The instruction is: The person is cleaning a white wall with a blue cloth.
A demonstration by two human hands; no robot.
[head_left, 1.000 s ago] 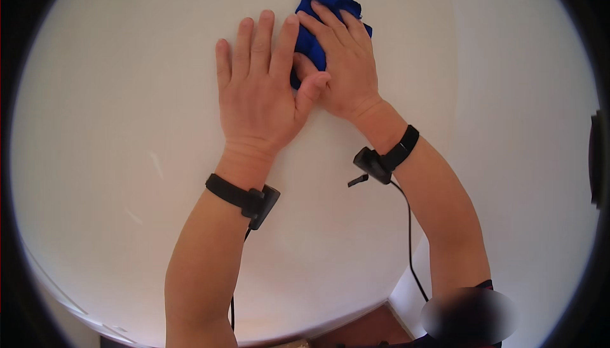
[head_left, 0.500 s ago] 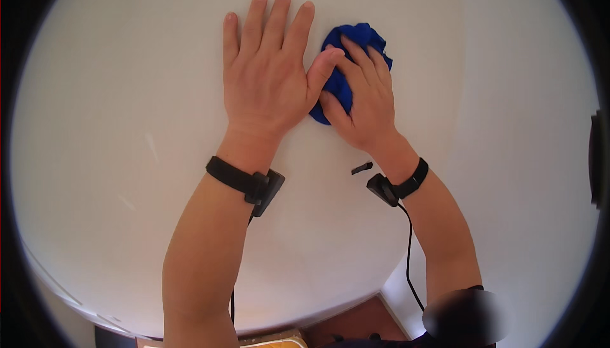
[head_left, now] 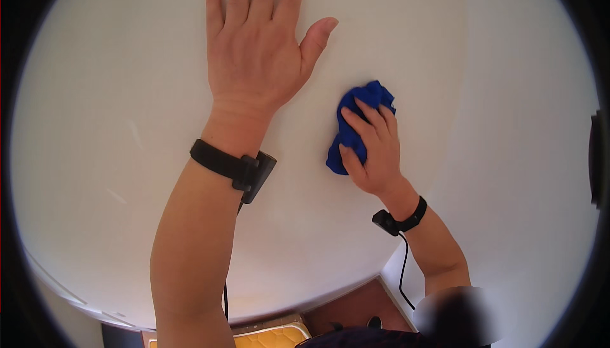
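My left hand point(head_left: 255, 56) lies flat against a large pale wall point(head_left: 127, 208), its fingers spread and nothing in it. To its lower right, my right hand point(head_left: 380, 157) presses a crumpled blue cloth point(head_left: 348, 135) onto the same wall. The fingers of that hand are bent over the cloth, and the thumb rests on its near part. The palm hides some of the fabric. The cloth's bunched top edge sticks out beyond my fingertips.
Black straps with small devices and cables sit on both wrists, such as the left strap point(head_left: 219, 160). An adjoining white wall point(head_left: 521, 176) rises at the right. Below are a reddish-brown floor point(head_left: 346, 307) and a yellow quilted pad point(head_left: 273, 337).
My right hand has slid the blue cloth down the wall, toward me. My left hand now lies higher and slightly further left, so the two hands are farther apart.
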